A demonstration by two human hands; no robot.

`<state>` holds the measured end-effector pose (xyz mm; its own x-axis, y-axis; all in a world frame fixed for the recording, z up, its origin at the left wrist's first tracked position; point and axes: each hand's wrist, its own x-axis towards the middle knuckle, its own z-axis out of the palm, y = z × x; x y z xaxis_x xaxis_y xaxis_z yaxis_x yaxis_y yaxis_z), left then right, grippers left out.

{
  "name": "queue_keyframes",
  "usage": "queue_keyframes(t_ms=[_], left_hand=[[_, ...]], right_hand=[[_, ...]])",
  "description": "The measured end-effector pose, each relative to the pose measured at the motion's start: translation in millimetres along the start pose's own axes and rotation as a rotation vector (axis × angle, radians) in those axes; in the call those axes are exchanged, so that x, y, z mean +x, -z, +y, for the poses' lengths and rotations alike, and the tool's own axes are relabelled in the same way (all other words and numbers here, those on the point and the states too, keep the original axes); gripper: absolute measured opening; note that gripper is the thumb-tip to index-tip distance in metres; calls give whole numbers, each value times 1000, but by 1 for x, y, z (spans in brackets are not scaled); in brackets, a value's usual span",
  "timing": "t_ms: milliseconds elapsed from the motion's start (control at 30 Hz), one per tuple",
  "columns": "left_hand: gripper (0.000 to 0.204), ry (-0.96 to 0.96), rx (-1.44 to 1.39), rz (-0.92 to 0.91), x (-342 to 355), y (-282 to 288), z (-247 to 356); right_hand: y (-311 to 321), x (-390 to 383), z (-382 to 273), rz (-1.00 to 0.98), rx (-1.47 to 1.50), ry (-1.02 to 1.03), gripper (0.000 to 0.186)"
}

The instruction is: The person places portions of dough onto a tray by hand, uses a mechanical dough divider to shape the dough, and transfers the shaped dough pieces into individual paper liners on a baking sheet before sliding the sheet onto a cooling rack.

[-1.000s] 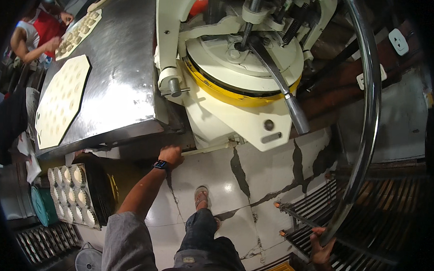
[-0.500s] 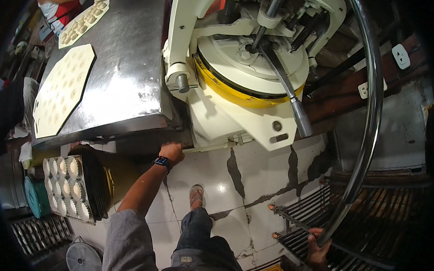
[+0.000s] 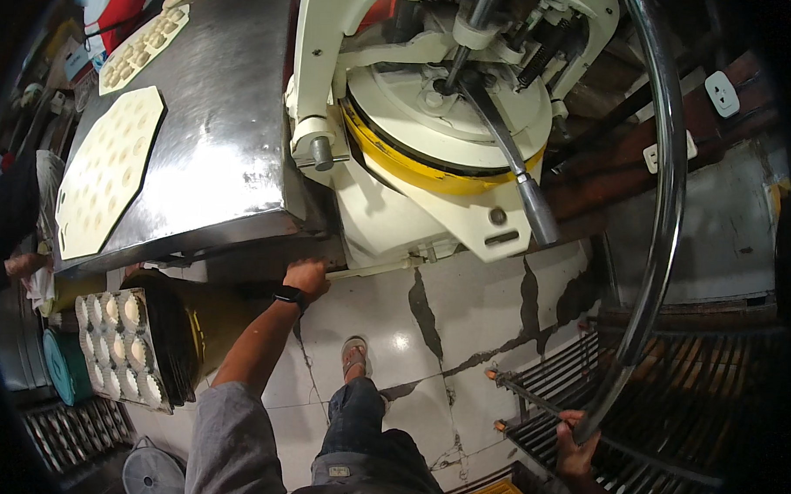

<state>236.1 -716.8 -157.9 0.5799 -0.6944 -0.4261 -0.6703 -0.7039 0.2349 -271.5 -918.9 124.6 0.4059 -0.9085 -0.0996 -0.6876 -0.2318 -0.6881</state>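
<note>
R hand [image 3: 575, 447] grip's wrapped round low end of curved shiny metal lever [image 3: 674, 178], L hand [image 3: 307, 279] round pale bar [image 3: 375, 269] nr machine [image 3: 417, 136] base. Dark slatted rack [image 3: 673, 400] is behind lever, flat dimpled board [image 3: 110, 174] on shiny steel tabletop [image 3: 231, 102].

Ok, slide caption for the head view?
Left hand on pale bar, right hand on curved metal lever, at a cream machine.

bakery workroom: dough balls [image 3: 144, 48], fluted tins [image 3: 118, 351], bulky cream-coloured machine [image 3: 443, 131]
</note>
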Motion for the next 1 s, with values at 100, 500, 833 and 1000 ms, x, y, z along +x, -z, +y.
queue_keyframes(t_ms=[100,500,833,1000], left_hand=[[34,16,2,-43,2,-5,-2],[31,60,43,2,2,-7,1],[30,49,45,2,2,-5,0],[32,59,45,-26,2,-1,2]], right_hand=[[5,2,-8,-136,32,-100,25],[8,3,-22,-225,165,-295,25],[7,2,-10,-183,59,-169,29],[14,0,-5,-224,12,-234,35]])
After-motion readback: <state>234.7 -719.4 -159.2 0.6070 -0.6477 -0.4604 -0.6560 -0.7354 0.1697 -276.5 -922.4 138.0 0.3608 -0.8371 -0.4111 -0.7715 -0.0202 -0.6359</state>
